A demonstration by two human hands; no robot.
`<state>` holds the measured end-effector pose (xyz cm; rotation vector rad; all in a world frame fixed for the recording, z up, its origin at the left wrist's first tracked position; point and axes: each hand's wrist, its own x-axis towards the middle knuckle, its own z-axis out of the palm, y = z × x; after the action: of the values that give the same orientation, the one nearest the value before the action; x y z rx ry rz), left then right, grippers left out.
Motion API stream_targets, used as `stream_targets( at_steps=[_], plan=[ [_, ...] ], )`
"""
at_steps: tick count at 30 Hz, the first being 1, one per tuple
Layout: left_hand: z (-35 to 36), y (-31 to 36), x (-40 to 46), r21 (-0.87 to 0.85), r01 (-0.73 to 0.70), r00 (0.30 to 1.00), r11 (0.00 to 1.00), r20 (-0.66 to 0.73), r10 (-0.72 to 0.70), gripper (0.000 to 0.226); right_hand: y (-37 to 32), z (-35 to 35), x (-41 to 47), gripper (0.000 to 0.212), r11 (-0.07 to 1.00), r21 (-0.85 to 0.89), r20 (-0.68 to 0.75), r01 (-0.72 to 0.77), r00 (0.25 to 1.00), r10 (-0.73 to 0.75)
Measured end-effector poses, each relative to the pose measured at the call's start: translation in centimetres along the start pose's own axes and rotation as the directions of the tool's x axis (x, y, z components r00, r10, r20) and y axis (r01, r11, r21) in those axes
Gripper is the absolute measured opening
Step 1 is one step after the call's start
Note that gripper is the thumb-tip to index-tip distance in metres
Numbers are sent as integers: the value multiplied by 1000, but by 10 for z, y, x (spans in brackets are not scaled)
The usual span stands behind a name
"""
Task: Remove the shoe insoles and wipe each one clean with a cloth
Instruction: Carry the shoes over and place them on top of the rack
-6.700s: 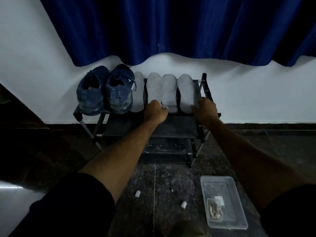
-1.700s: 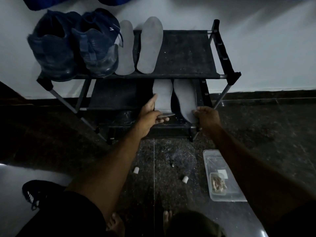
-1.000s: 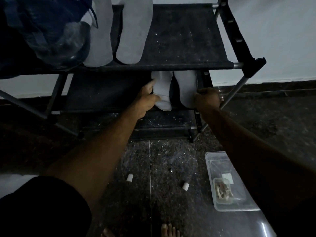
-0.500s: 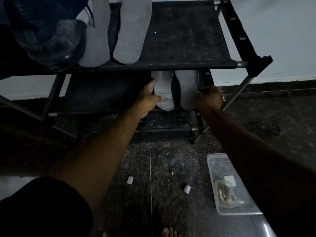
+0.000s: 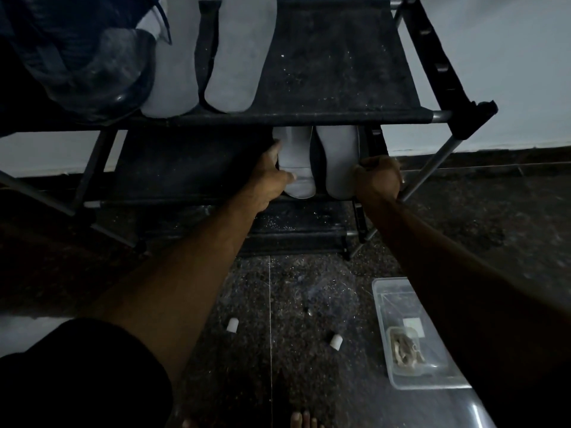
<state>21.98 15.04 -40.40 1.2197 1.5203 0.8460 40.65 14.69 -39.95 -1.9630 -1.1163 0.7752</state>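
Middle shelf (image 5: 191, 168): one insole (image 5: 295, 162) pinched by left hand (image 5: 268, 180), second insole (image 5: 340, 162) gripped by right hand (image 5: 377, 180). Placement step judged; release needed next.

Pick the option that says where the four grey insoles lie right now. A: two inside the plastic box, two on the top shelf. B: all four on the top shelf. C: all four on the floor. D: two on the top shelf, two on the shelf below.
D: two insoles lie on the top shelf beside the shoe, while the left hand and right hand hold two more insoles on the shelf below.
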Motion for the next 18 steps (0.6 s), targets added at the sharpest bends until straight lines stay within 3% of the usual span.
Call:
stream_targets(
  at_steps=[8, 13, 18],
  plan=[
    [1, 12, -15, 47, 24, 999, 999, -41, -22, 79, -7, -4, -10, 26, 1000, -2, 103, 31, 994, -31],
    [-1, 23, -44, 243, 40, 993, 969, -119, -11, 75, -17, -18, -26, 29, 992, -112, 203, 63, 978, -39],
    [-18, 50, -78, 294, 57, 978, 954, -208, 5, 52, -47, -39, -52, 42, 980, -146, 225, 137, 969, -102]
  ],
)
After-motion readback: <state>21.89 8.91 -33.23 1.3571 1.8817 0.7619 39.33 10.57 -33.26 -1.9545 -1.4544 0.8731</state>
